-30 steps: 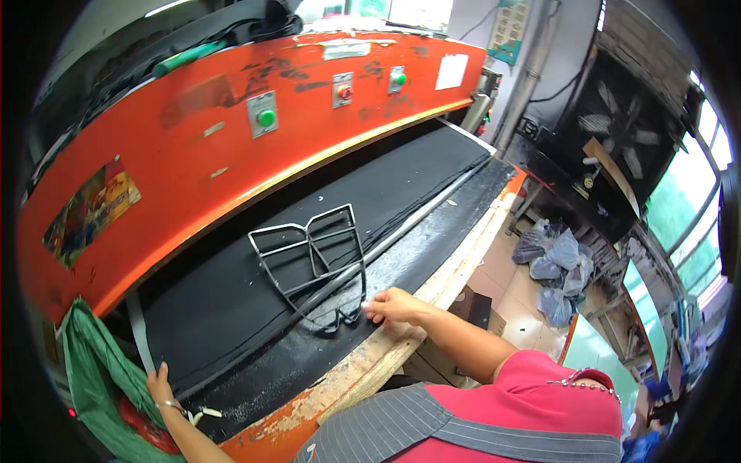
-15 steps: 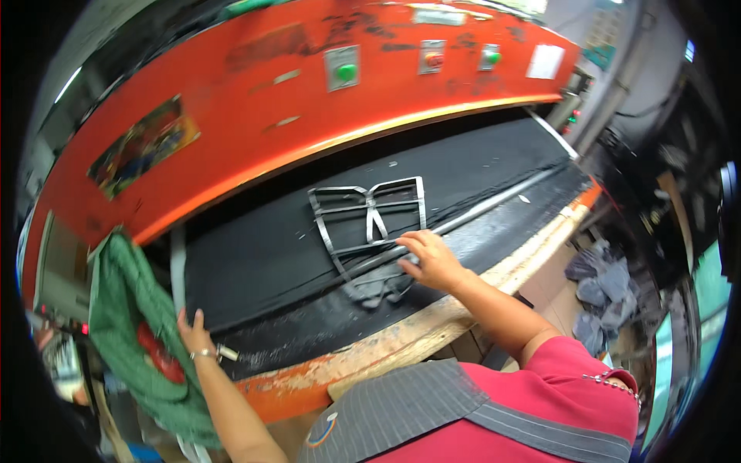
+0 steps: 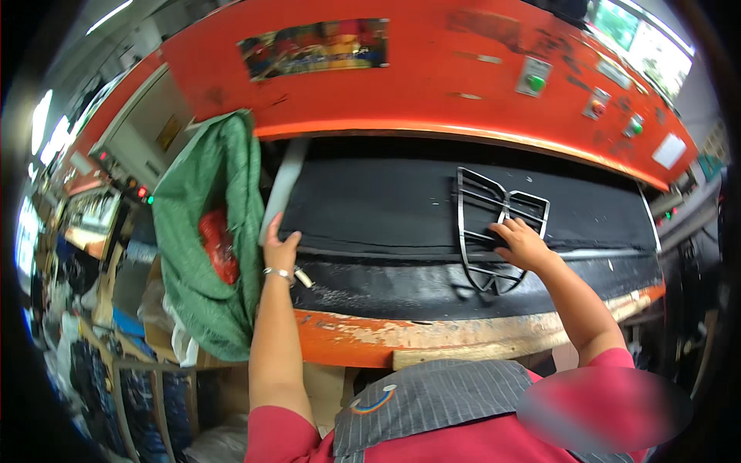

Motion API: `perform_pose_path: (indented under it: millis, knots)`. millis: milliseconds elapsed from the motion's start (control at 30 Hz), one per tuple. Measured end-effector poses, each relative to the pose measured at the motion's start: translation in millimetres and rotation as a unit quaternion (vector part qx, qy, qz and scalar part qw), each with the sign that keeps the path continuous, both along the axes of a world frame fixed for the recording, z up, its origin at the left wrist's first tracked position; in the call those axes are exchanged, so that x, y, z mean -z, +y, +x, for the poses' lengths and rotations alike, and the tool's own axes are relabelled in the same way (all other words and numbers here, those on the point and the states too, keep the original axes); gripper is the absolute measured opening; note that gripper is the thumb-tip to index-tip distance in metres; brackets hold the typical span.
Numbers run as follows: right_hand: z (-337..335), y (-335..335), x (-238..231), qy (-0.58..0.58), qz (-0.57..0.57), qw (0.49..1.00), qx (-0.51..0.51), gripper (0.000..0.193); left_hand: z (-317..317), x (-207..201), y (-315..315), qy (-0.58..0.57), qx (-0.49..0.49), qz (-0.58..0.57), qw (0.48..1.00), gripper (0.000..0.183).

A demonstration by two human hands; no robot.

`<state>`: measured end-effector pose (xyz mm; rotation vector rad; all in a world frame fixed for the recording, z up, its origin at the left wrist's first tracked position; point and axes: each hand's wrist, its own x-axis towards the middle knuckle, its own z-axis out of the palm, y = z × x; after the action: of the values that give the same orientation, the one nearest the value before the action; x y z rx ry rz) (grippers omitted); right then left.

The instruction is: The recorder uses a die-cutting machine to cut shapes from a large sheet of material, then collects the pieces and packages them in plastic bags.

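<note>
While R hand grips blk metal wing-shaped frame lying on flat blk rubbery-looking sheet, L hand, fingers apart, is at near end of pale-grey flat strip.

No text readable, poster and white sheet on orange machine, any print too small

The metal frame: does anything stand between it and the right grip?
Nothing visible does: the right grip is at the bars of the metal frame. The green bag stands off left, beyond the left grip.
</note>
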<state>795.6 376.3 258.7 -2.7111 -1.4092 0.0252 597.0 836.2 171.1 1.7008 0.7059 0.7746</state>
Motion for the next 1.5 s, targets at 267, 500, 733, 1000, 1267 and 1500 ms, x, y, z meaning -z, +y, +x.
perform_pose_path:
  millis: [267,500,733,1000,1267,1500]
  knots:
    - [4,19,-12,0.099,0.046,0.994,-0.009,0.035,-1,-11,19,0.128,0.054,-0.031,0.990,0.031]
    - [-13,126,-34,0.081,0.101,0.991,-0.022,0.035,2,-8,21,0.028,0.065,-0.153,0.986,0.021]
    - [5,241,-4,0.059,0.110,0.987,-0.104,0.036,-2,-6,20,0.014,0.099,-0.173,0.980,0.021]
    - [15,291,5,0.024,0.067,0.992,-0.104,0.035,-13,5,20,0.007,0.112,-0.088,0.990,0.022]
    - [15,307,12,-0.014,0.048,0.990,-0.129,0.032,-22,2,23,0.020,0.174,-0.112,0.978,0.037]
    - [20,311,18,-0.021,0.046,0.991,-0.120,0.034,-24,-2,21,-0.004,0.213,-0.152,0.965,0.051]
